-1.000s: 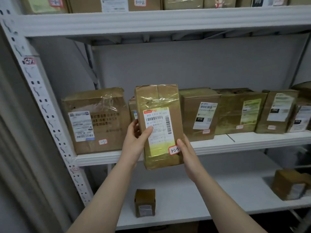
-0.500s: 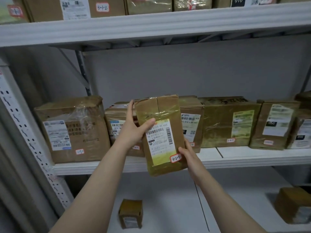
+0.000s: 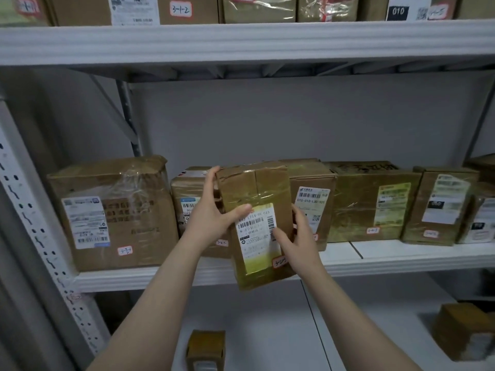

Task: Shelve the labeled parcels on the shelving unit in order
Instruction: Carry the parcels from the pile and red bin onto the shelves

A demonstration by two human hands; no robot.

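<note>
Across the view runs a white metal shelving unit (image 3: 241, 41), and its middle shelf (image 3: 401, 259) serves as the mark for everything else. On that shelf, at its left end, sits the biggest thing, a tape-wrapped carton (image 3: 112, 210) with a white shipping label. Further right on the same shelf stands a wide carton with a green label (image 3: 369, 202), and next to it, nearer the centre, a carton labelled 010-010 (image 3: 313, 199). Just in front of the middle shelf's edge, between that carton and a smaller carton (image 3: 184, 194) to its left, the brown taped parcel (image 3: 257, 188) is held tilted, label facing out, its lower end hanging below the shelf's front lip. The left hand (image 3: 211, 212) grips the parcel's left edge, thumb (image 3: 241, 211) pressed across the front and fingers wrapped behind. The right hand (image 3: 301, 242) grips the right edge, thumb (image 3: 281, 236) on the label; its other fingers are hidden behind the parcel. Below the middle shelf, on the next board down, stands a small brown box (image 3: 206, 349). Above it, a sticker reading 3-1-2 (image 3: 181, 8) marks a box.
</note>
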